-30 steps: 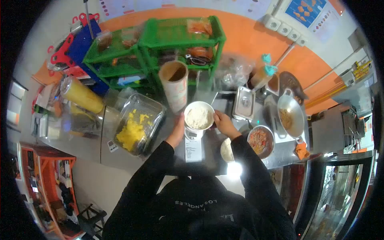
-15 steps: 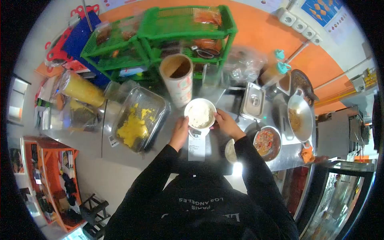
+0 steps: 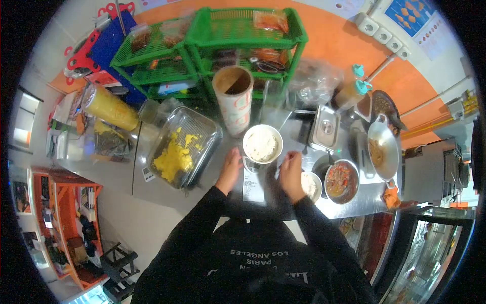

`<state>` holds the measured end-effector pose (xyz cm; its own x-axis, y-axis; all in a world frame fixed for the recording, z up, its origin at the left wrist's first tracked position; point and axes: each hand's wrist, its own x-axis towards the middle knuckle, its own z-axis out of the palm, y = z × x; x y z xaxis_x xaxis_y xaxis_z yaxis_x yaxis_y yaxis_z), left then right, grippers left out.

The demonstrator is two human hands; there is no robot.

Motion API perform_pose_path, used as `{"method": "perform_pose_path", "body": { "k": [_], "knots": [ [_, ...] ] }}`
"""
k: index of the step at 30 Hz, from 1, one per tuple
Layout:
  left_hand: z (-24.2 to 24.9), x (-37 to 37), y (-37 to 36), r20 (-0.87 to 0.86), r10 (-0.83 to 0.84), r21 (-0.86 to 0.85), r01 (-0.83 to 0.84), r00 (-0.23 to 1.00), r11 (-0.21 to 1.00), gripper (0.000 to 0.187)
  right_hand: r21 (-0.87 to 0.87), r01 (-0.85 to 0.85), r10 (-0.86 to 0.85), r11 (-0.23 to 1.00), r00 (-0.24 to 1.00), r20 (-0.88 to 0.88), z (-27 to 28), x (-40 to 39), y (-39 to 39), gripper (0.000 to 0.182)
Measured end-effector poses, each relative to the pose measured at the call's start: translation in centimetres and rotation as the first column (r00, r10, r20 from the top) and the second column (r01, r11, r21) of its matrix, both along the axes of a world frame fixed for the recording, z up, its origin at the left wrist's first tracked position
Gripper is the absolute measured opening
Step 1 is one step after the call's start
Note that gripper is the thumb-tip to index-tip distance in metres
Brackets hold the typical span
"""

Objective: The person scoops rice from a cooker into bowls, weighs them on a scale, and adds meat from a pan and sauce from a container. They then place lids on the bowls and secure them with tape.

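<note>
1. Here's your left hand point(image 3: 232, 167), off the rim, just beside the white bowl, fingers extended and loosely together, thumb side up, holding nothing.
2. Over on the other side, your right hand point(image 3: 291, 171) is apart from that bowl too, fingers curled in and bunched; whether they pinch anything, I cannot tell.
3. Between the two sits the white bowl point(image 3: 262, 145), upright on the kitchen scale point(image 3: 253, 165), with white, crumbly food inside.
4. Right below, nearer your body, a printed receipt point(image 3: 253, 186) lies flat on the table point(image 3: 205, 186).
5. By your right wrist there's a second bowl point(image 3: 310, 186), also with white food, partly hidden by your arm.
6. Next to it, a metal bowl point(image 3: 341, 182) of chopped red and pale pieces, a utensil handle leaning out; beyond, a two-handled pot point(image 3: 382, 151) and an orange cloth point(image 3: 391, 197).
7. Swing left: a clear tray point(image 3: 206, 133) carries crumbled yellow food point(image 3: 173, 158).
8. Straight ahead, a tall patterned cylinder point(image 3: 236, 104) stands open at the top, right behind the white bowl, with a lidded steel container point(image 3: 325, 128) off to its right.
9. And at the back, green racks point(image 3: 247, 41) hold bagged items and scissors point(image 3: 270, 66).
</note>
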<state>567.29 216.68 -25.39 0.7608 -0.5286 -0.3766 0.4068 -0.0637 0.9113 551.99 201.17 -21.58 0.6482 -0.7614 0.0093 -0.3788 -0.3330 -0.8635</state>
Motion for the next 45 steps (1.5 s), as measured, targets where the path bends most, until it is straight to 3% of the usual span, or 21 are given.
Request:
{"method": "perform_pose_path", "body": {
  "k": [2, 5, 11, 15, 18, 21, 24, 26, 28, 30, 33, 34, 35, 37, 38, 39, 40, 41, 42, 43, 45],
  "knots": [
    [1.7, -0.9, 2.3, 0.023, -0.047, 0.018, 0.046, 0.999, 0.999, 0.049, -0.244, -0.16, 0.149, 0.956, 0.987, -0.061, 2.0, -1.3, 4.5, 0.024],
    [2.5, -3.1, 6.7, 0.078, -0.093, 0.052, 0.089, 0.993, 0.995, 0.047, -0.326, -0.487, 0.366, 0.81, 0.855, -0.367, 0.8, -1.8, 7.5, 0.037],
    [8.0, -6.0, 14.7, 0.053, -0.393, 0.174, 0.379, 0.918, 0.909, 0.038, -0.484, -0.601, 0.311, 0.636, 0.774, -0.552, 0.4, -1.3, 8.1, 0.044],
    [4.0, -7.0, 22.3, -0.201, -0.463, 0.219, 0.501, 0.863, 0.837, 0.037, -0.493, -0.547, 0.265, 0.677, 0.806, -0.53, -0.7, -1.1, 8.6, 0.046],
    [0.1, -7.6, 27.8, -0.299, -0.502, 0.42, 0.584, 0.812, 0.695, 0.043, -0.534, -0.477, 0.212, 0.698, 0.85, -0.482, -1.4, -1.0, 9.0, 0.045],
    [-2.7, -7.4, 31.8, -0.379, -0.612, 0.651, 0.67, 0.694, 0.357, 0.057, -0.528, -0.423, 0.182, 0.737, 0.876, -0.447, -1.0, -1.2, 9.6, 0.045],
    [-5.4, -8.1, 34.2, -0.514, -0.613, 0.632, 0.748, 0.6, 0.202, 0.073, -0.477, -0.384, 0.193, 0.79, 0.896, -0.4, -0.6, -1.9, 9.5, 0.046],
    [-5.2, -7.9, 36.1, -0.472, -0.734, 0.442, 0.851, 0.489, 0.283, 0.072, -0.438, -0.343, 0.201, 0.831, 0.919, -0.338, -0.1, -3.4, 10.3, 0.049],
    [-4.2, -7.9, 36.1, -0.546, -0.705, 0.322, 0.89, 0.452, 0.321, 0.072, -0.397, -0.313, 0.216, 0.863, 0.938, -0.27, 1.2, -6.2, 11.6, 0.051],
    [-3.6, -8.0, 34.3, -0.741, -0.508, 0.296, 0.893, 0.438, 0.338, 0.072, -0.316, -0.206, 0.186, 0.926, 0.978, -0.094, 0.9, -11.2, 14.2, 0.05],
    [-12.4, -6.5, 38.4, -0.811, -0.404, 0.342, 0.903, 0.424, 0.261, 0.081, -0.25, 0.0, -0.032, 0.968, 0.991, -0.127, -2.8, -21.9, 18.3, 0.042],
    [-14.4, -5.0, 40.9, -0.572, -0.716, 0.498, 0.863, 0.4, 0.085, 0.076, -0.132, 0.086, -0.11, 0.988, 0.976, -0.187, -4.6, -26.0, 19.5, 0.035],
    [-15.8, -3.4, 43.1, -0.285, -0.934, 0.66, 0.751, 0.216, -0.028, 0.071, -0.095, 0.205, -0.222, 0.974, 0.943, -0.248, -7.0, -30.4, 21.5, 0.028],
    [-17.6, -0.8, 41.9, -0.537, -0.838, 0.827, 0.255, 0.098, -0.5, 0.063, 0.079, 0.544, -0.43, 0.835, 0.736, -0.523, -15.1, -42.8, 27.7, 0.024],
    [-16.0, -1.2, 39.3, -0.488, -0.838, 0.872, 0.1, 0.244, -0.479, 0.063, -0.005, 0.52, -0.388, 0.854, 0.63, -0.673, -22.6, -52.2, 33.8, 0.024],
    [-14.3, -3.0, 36.7, -0.243, -0.885, 0.965, 0.006, 0.396, -0.262, 0.063, 0.12, 0.343, -0.069, 0.932, 0.49, -0.869, -21.3, -56.4, 36.7, 0.023],
    [-12.8, -5.3, 33.9, -0.013, -0.904, 0.998, -0.046, 0.427, -0.036, 0.064, 0.33, 0.225, 0.268, 0.917, 0.268, -0.926, -20.1, -59.3, 39.6, 0.023],
    [-11.6, -7.4, 31.1, 0.142, -0.906, 0.989, -0.028, 0.399, 0.143, 0.064, 0.576, 0.1, 0.575, 0.812, 0.035, -0.817, -18.9, -62.1, 42.5, 0.025],
    [-10.6, -9.7, 28.8, 0.22, -0.907, 0.969, 0.024, 0.359, 0.244, 0.064, 0.69, 0.115, 0.689, 0.715, 0.052, -0.723, -17.7, -63.4, 45.1, 0.025],
    [-10.3, -11.7, 26.8, 0.155, -0.934, 0.958, 0.181, 0.322, 0.222, 0.065, 0.727, 0.162, 0.719, 0.668, 0.112, -0.686, -17.2, -64.2, 47.1, 0.024],
    [-11.0, -14.4, 24.3, -0.186, -0.97, 0.905, 0.411, 0.159, -0.106, 0.066, 0.74, 0.215, 0.695, 0.637, 0.255, -0.672, -17.4, -64.9, 49.4, 0.024]
  ]
}}
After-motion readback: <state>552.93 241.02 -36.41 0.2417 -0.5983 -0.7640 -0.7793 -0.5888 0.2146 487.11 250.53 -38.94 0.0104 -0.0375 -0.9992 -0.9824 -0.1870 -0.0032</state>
